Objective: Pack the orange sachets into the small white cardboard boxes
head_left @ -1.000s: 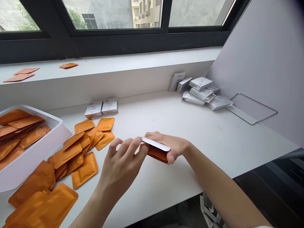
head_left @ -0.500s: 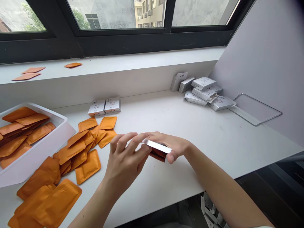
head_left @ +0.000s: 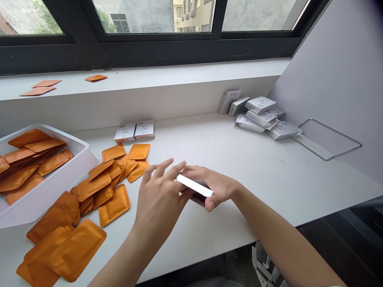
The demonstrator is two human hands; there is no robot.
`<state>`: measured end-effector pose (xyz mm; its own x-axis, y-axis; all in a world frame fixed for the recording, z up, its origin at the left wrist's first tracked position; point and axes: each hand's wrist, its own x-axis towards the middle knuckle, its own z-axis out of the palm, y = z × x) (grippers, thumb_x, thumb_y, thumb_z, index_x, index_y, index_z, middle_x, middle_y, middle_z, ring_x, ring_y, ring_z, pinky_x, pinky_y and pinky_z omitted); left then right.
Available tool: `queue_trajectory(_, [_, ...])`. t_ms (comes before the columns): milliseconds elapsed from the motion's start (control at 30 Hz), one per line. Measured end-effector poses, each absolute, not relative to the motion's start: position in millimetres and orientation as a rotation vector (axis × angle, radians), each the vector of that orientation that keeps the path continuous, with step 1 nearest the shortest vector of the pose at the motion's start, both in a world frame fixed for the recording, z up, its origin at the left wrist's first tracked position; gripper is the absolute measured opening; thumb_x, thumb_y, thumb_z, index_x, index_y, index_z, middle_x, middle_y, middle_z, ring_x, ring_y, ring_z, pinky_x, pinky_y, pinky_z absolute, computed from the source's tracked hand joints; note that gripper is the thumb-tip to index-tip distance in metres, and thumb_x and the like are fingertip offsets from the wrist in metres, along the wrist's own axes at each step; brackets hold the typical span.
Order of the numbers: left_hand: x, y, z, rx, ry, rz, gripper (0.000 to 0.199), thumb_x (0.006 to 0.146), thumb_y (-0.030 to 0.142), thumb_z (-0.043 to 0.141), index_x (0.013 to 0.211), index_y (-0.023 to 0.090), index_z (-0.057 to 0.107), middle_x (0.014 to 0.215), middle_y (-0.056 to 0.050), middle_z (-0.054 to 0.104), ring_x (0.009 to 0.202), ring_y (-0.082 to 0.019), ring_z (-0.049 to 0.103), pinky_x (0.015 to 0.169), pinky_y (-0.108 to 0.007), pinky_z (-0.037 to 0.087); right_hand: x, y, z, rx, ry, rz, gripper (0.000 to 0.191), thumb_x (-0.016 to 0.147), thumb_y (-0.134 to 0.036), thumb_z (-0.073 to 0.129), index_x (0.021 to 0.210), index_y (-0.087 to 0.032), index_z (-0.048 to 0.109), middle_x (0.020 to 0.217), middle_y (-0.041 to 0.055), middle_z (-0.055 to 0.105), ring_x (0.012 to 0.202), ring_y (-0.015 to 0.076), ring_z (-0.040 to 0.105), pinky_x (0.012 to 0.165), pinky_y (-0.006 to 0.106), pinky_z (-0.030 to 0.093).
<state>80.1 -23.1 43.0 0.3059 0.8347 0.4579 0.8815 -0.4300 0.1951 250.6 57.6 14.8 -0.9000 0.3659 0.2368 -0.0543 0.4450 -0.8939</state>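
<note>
Two flat white cardboard boxes with dark and reddish print (head_left: 145, 130), far left on the white tabletop (head_left: 239, 159), and a heap of similar white printed boxes (head_left: 261, 105), far right: lettering too small to read. One small white cardboard box (head_left: 195, 185), near centre above the tabletop, grasped by the right hand (head_left: 223, 186), its right end between thumb and fingers; left hand (head_left: 158, 197) at its left end, fingers spread, thumb by the opening, whether pinching cannot be told. Held box: slim, tilted, pale flap uppermost, shadowed interior below.
</note>
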Motion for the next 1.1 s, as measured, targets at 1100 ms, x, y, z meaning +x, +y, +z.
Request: queue_trajectory(1100, [73,0,-5,-2.558,-1.724,-1.392,0.023,0.087,0.032,0.059,0.103,0.024,0.046,0.115,-0.008,0.064,0.103,-0.024,0.062,0.079,-0.038,0.051,267,65,18,-0.569,-1.958,1.1,0.034,0.085,-0.033,0.065,0.118,-0.026,0.063,0.12,0.0076,0.065,0.111,0.0224,0.061,0.096,0.042,0.048])
